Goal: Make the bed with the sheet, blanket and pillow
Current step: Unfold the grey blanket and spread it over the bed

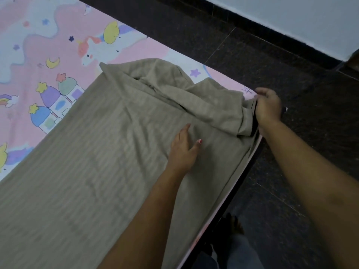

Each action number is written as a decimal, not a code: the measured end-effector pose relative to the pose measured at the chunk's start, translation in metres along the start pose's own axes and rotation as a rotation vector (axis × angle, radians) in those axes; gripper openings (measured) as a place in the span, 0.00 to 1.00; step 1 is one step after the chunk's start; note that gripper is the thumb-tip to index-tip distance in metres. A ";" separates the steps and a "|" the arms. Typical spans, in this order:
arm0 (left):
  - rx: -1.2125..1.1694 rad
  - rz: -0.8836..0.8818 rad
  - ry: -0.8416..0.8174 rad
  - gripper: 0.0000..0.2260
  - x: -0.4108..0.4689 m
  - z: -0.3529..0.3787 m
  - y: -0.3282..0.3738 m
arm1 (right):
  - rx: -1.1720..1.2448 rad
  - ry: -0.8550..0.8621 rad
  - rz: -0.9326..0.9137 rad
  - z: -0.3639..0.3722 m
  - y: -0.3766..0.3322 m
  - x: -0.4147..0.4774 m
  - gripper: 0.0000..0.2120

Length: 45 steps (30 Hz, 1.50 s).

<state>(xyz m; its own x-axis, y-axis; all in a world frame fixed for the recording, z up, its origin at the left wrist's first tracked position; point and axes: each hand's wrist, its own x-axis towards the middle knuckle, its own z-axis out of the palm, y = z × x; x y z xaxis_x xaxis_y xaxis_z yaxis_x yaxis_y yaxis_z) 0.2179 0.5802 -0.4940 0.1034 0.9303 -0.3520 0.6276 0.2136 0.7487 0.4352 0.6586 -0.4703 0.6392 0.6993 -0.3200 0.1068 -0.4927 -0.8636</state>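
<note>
On the bed, spread over the pink unicorn-print sheet (38,55) and bunched into loose folds toward the far corner: the beige striped blanket (87,162), hanging a little over the side edge. Laid flat on the blanket just short of those folds, fingers straight and slightly apart, holding nothing: the left hand (183,150). Curled round the bunched blanket edge at the mattress corner, gripping it beside the dark tiled floor (291,55): the right hand (268,107).
</note>
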 end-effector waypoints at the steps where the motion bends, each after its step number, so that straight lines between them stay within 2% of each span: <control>1: -0.021 -0.020 0.006 0.27 0.003 -0.001 0.000 | 0.109 0.018 0.011 0.003 -0.007 0.005 0.17; 3: -0.082 -0.058 0.023 0.27 0.009 -0.004 0.003 | 0.158 -0.070 0.036 0.017 -0.022 0.014 0.14; 4: -0.128 -0.092 0.038 0.26 0.014 -0.005 0.007 | 0.017 -0.189 0.018 0.026 -0.028 0.016 0.12; 5: -0.183 -0.136 0.052 0.25 0.019 -0.006 0.013 | -0.266 -0.337 -0.027 0.037 -0.030 0.015 0.14; 7: -0.303 -0.230 0.074 0.21 0.031 -0.010 0.025 | -0.860 -0.523 -0.143 0.057 -0.030 0.007 0.37; 8: -0.373 -0.274 0.085 0.19 0.039 -0.010 0.030 | -1.024 -0.549 -0.215 0.064 -0.032 0.001 0.44; 9: -0.445 -0.321 0.104 0.18 0.048 -0.010 0.035 | -1.071 -0.557 -0.271 0.070 -0.032 -0.002 0.45; 13: -0.519 -0.404 0.191 0.13 0.079 0.001 0.052 | -0.932 -0.676 -0.416 0.073 -0.023 0.012 0.24; 15: -0.535 -0.412 0.233 0.12 0.091 0.007 0.063 | -0.890 -0.639 -0.450 0.063 -0.028 0.032 0.20; 18: -0.519 -0.391 0.243 0.19 0.108 0.011 0.077 | -0.854 -0.468 -0.429 0.046 -0.051 0.087 0.18; 21: -0.468 -0.321 0.234 0.21 0.120 0.012 0.090 | -0.857 -0.329 -0.449 0.036 -0.082 0.149 0.15; 25: -0.258 -0.260 0.255 0.24 0.139 0.006 0.091 | -0.869 -0.150 -0.472 0.041 -0.115 0.202 0.13; 32: 0.098 -0.235 0.255 0.25 0.164 -0.014 0.080 | -0.873 -0.070 -0.477 0.080 -0.137 0.242 0.14; 36: 0.152 -0.212 0.358 0.22 0.162 -0.024 0.065 | -0.965 -0.043 -0.334 0.063 -0.113 0.259 0.15; 39: 0.214 -0.207 0.551 0.18 0.153 -0.034 0.046 | -1.191 -0.126 -0.102 0.057 -0.080 0.255 0.19; 41: 0.209 -0.205 0.660 0.16 0.150 -0.041 0.035 | -1.355 -0.242 0.013 0.064 -0.072 0.243 0.28; 43: 0.196 -0.257 0.709 0.15 0.148 -0.048 0.028 | -1.370 -0.333 -0.051 0.087 -0.076 0.233 0.29; 45: 0.202 -0.327 0.728 0.15 0.150 -0.056 0.021 | -1.272 -0.458 -0.229 0.126 -0.087 0.222 0.25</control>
<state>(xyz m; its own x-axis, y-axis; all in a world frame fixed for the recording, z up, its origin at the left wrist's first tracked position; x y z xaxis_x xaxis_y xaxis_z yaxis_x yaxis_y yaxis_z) 0.2037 0.7409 -0.4992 -0.5919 0.8055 -0.0301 0.6731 0.5145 0.5312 0.4722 0.9221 -0.5156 0.2326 0.8134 -0.5332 0.9526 -0.3010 -0.0437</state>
